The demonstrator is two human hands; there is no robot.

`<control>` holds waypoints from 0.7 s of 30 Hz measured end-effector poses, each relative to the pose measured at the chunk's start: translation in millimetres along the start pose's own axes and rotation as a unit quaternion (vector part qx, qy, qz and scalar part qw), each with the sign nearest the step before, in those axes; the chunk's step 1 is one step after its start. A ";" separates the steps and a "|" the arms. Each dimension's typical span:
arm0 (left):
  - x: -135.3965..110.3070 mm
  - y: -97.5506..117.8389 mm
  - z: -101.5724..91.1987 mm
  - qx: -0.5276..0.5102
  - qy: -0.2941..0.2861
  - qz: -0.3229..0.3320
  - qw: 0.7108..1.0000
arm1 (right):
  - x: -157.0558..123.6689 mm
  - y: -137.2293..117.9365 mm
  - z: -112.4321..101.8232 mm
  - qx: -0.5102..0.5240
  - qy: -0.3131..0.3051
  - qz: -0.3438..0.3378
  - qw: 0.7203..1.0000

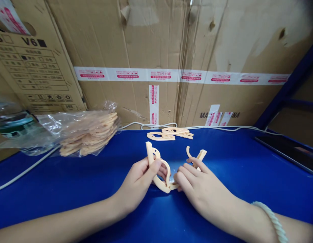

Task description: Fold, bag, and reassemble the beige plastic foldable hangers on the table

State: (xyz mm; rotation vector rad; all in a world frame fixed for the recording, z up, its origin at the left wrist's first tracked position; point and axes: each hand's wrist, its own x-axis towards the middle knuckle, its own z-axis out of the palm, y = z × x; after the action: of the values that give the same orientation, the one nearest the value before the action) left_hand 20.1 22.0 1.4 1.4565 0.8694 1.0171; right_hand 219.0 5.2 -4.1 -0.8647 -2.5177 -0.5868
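A beige plastic folding hanger [160, 185] is held up between my two hands above the blue table. My left hand [139, 180] is closed on its left part, thumb in front and fingers behind the curved loop. Around the right part, my right hand [197, 184] is closed with its back toward me. A thin curved piece and a straight end of the hanger stick out beyond the right fingers. The two parts meet at a low joint between the hands; the right fingers cover much of that side.
Similar beige hangers [171, 133] lie flat behind my hands. A clear plastic bag [87, 135] at the left holds a stack of more. White cables [32, 168] cross the table. A phone-like dark slab [288, 152] lies at the right. Cardboard [136, 101] walls the back.
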 end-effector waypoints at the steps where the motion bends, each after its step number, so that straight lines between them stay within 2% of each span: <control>1: -0.3 0.2 0.3 0.001 -0.004 0.001 1.000 | -0.3 -0.3 0.4 -0.012 -0.001 -0.002 1.000; 7: -0.6 -2.2 -1.1 -0.034 -0.007 -0.025 0.999 | -0.5 -4.5 -4.7 -0.050 0.008 -0.024 0.998; 13: 3.4 -5.2 -3.3 -0.073 0.009 -0.080 0.994 | -0.1 -2.9 -11.8 -0.013 -0.001 -0.048 0.999; 15: 6.2 -3.0 -3.4 -0.111 0.029 -0.099 0.988 | -0.3 -0.2 -14.2 -0.018 0.021 -0.084 0.996; 18: 10.2 2.1 -3.5 -0.178 0.094 -0.127 0.971 | -0.9 7.1 -18.2 -0.007 0.049 -0.132 0.990; 21: 10.9 6.2 -2.8 -0.197 0.119 -0.124 0.965 | -1.5 20.7 -18.3 0.041 0.013 -0.114 0.993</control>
State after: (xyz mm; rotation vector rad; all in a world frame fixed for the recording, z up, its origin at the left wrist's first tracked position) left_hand 21.3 32.3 8.9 0.8800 0.9309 1.1139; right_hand 238.0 10.1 15.5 -0.5401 -2.6156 -0.5569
